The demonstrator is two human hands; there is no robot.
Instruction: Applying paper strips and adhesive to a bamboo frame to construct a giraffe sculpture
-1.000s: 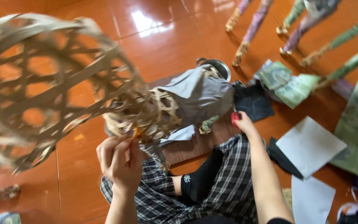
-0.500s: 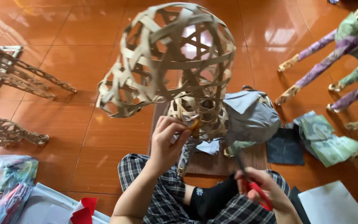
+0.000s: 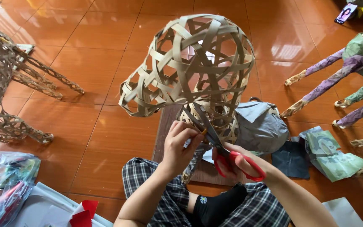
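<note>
Standing upright near the centre of the scene, the woven bamboo frame (image 3: 190, 71) is an open lattice of flat tan strips: a rounded head with a blunt snout pointing left, on a tighter-woven neck that drops toward the person's lap. Through its gaps the orange tiled floor (image 3: 101, 46) shows. The lower part of the frame is wrapped in grey paper (image 3: 259, 126), just right of the neck.

Count: one frame in hand; one pair of red-handled scissors (image 3: 232, 157); one bare woven animal frame (image 3: 5, 84) at far left, legs splayed; one paper-covered animal figure (image 3: 353, 63) at far right, with purple and green legs. Several loose paper pieces (image 3: 328, 153) lie on the floor right of the lap. One clear plastic bag (image 3: 3, 180) sits near left.

The left hand (image 3: 181, 143) is raised at the base of the neck, fingers curled and pinching a strip there, forearm rising from the near edge. The right hand (image 3: 240, 162) is closed through the scissor handles, wrist low, forearm running off toward the near right. The blades point up and left, opened into a narrow V against the neck strips beside the left fingers. The person sits on the floor in checked trousers (image 3: 156, 189), with a brown board (image 3: 167, 134) under the frame.
</note>
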